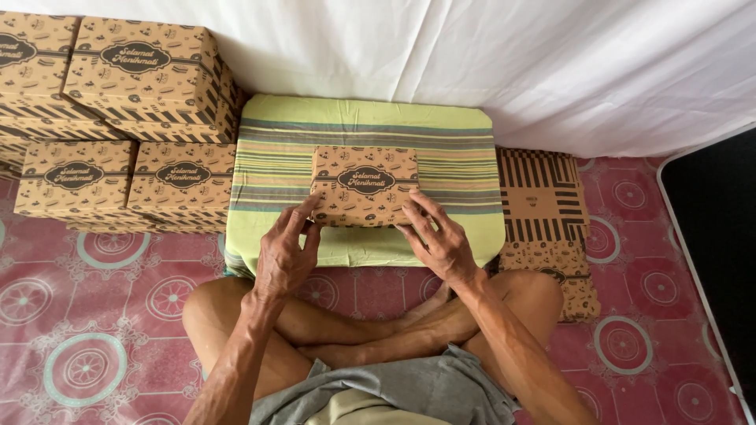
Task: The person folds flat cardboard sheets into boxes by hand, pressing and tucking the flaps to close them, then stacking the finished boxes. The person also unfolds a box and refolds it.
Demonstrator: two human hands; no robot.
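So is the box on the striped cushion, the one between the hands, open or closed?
Closed. The brown box has its printed lid flat on top with no flap raised, and the left hand and right hand touch its front corners.

- A closed box (365,185) sits on the cushion (276,157) in front of my crossed legs.
- My left hand (285,252) touches its near left corner, my right hand (442,240) its near right corner.
- Stacked boxes (126,118) stand left of the cushion (against the curtain (472,55)).
- Flat boxes (547,228) lie to its right, on the mat (102,315).

Stacked boxes (126,118) left; right side open
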